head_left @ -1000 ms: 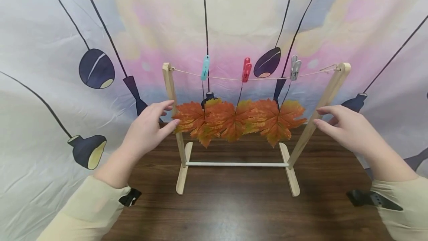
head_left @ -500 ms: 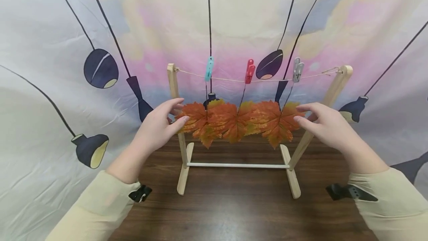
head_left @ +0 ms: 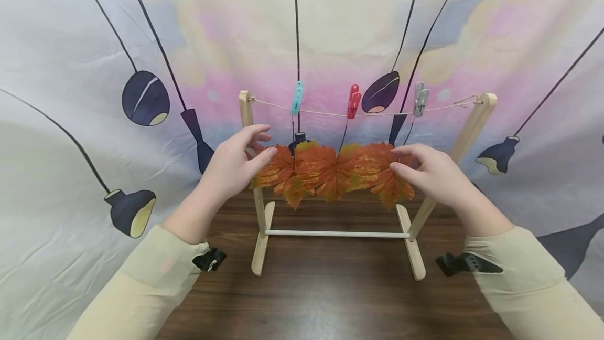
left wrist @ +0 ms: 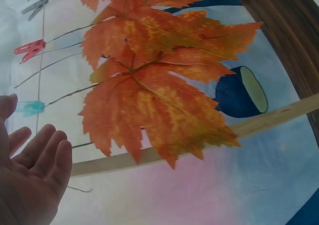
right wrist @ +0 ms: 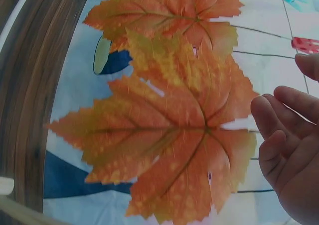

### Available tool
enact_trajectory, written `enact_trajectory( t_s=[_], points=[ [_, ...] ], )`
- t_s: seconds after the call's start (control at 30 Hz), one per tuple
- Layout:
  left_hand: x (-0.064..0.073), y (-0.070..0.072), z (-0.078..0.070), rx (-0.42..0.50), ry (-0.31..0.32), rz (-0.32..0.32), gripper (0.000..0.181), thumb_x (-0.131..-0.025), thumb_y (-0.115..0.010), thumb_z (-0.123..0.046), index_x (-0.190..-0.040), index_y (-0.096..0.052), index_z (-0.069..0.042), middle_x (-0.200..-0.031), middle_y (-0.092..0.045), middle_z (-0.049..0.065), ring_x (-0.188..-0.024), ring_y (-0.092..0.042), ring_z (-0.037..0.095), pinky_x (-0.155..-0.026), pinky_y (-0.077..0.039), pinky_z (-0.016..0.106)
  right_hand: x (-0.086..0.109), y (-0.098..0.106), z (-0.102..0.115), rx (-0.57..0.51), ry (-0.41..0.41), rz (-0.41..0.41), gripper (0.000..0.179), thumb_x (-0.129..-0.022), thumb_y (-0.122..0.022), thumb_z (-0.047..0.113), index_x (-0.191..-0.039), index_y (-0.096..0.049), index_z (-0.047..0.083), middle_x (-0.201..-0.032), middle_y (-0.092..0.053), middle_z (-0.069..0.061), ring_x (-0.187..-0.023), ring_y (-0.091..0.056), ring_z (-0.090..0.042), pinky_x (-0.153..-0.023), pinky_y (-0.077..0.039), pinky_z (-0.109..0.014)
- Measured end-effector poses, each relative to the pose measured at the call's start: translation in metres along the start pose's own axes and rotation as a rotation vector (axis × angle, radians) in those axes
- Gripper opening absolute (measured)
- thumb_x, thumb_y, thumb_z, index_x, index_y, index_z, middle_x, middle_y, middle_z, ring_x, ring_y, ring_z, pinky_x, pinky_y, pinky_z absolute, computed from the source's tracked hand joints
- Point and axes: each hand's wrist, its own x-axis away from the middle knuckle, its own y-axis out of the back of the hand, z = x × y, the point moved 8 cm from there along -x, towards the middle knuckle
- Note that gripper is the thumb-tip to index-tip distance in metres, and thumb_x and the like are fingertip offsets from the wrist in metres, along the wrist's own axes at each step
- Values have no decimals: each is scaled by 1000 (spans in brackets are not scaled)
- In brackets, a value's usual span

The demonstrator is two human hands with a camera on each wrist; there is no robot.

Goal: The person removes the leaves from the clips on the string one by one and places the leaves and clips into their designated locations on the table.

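Three orange artificial maple leaves hang in an overlapping row from a string. A teal clothespin (head_left: 297,97) clips the left leaf (head_left: 278,173), a red clothespin (head_left: 353,102) the middle leaf (head_left: 332,173), and a grey clothespin (head_left: 421,99) the right leaf (head_left: 388,185). My left hand (head_left: 234,164) is at the left leaf's outer edge, fingers loosely bent with nothing in them. Over the right leaf's stem side, my right hand (head_left: 431,176) has thumb and fingers apart, likewise holding nothing. In the right wrist view, its fingertips are beside the leaf's stem end.
A wooden stand with a left post (head_left: 246,112), a right post (head_left: 472,125) and a white crossbar (head_left: 337,234) bears the string (head_left: 325,114). It stands on a dark brown wood-grain surface (head_left: 325,298). Behind hangs a pastel cloth (head_left: 349,14) printed with dark lamps.
My right hand has moved left from beside the right post to over the right leaf. My left hand has shifted a little right and up. The leaves remain hanging.
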Motion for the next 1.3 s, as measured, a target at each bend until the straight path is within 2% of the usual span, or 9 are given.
enact_trajectory(
  t_s=[0.2, 0.43, 0.63, 0.8, 0.9, 1.03, 1.17, 1.3],
  points=[
    [-5, -2, -4, 20, 21, 11, 48, -92, -60, -29, -136, -46, -14, -121, -59, 5, -99, -60, 22, -83, -49, 41, -7, -9, 8, -20, 17, 6, 39, -93, -58, 31, -123, -58, 6, -88, -59, -7, -76, -52, -20, -69, -44, -37],
    [-11, -1, -6, 37, 18, -23, 45, -94, -58, -27, -135, -47, -12, -121, -60, 6, -98, -60, 21, -80, -49, 39, -15, -19, 14, -104, 11, 25, 40, -93, -59, 33, -123, -58, 7, -112, -63, -8, -93, -59, -21, -78, -47, -40],
    [-15, 1, -8, 58, 40, -43, 44, -94, -58, -27, -134, -48, -12, -122, -60, 5, -101, -59, 19, -80, -49, 38, -23, -32, 22, -154, 34, 43, 39, -92, -60, 31, -123, -58, 7, -109, -65, -6, -94, -61, -18, -76, -50, -38],
    [-20, 3, -11, 90, 44, -68, 43, -94, -58, -27, -133, -50, -12, -120, -60, 3, -97, -61, 18, -78, -50, 36, -27, -39, 28, -157, 31, 48, 38, -92, -60, 31, -123, -59, 8, -111, -62, -4, -93, -60, -18, -76, -49, -38],
    [-23, 5, -13, 109, 38, -82, 42, -94, -58, -26, -132, -52, -12, -120, -60, 4, -95, -61, 18, -76, -51, 36, -29, -44, 32, -169, 26, 62, 38, -93, -60, 31, -124, -58, 10, -109, -62, -4, -89, -59, -18, -73, -49, -37],
    [-26, 6, -15, 120, 41, -99, 41, -93, -59, -27, -131, -53, -13, -120, -61, 3, -96, -61, 18, -75, -51, 36, -32, -51, 37, -215, 9, 90, 39, -92, -60, 33, -125, -58, 12, -103, -63, -4, -80, -57, -19, -62, -50, -35],
    [-30, 6, -17, 114, 64, -83, 42, -93, -58, -31, -132, -52, -16, -122, -60, 0, -100, -60, 17, -77, -51, 36, -36, -57, 42, -237, 15, 91, 37, -92, -60, 33, -123, -59, 14, -99, -64, -3, -74, -56, -19, -58, -49, -34],
    [-34, 4, -20, 106, 80, -46, 46, -93, -58, -34, -135, -49, -17, -127, -56, -2, -104, -57, 17, -77, -51, 38, -39, -62, 45, -248, 22, 79, 34, -92, -60, 32, -121, -60, 14, -102, -64, 0, -79, -57, -17, -63, -49, -35]
  ],
)
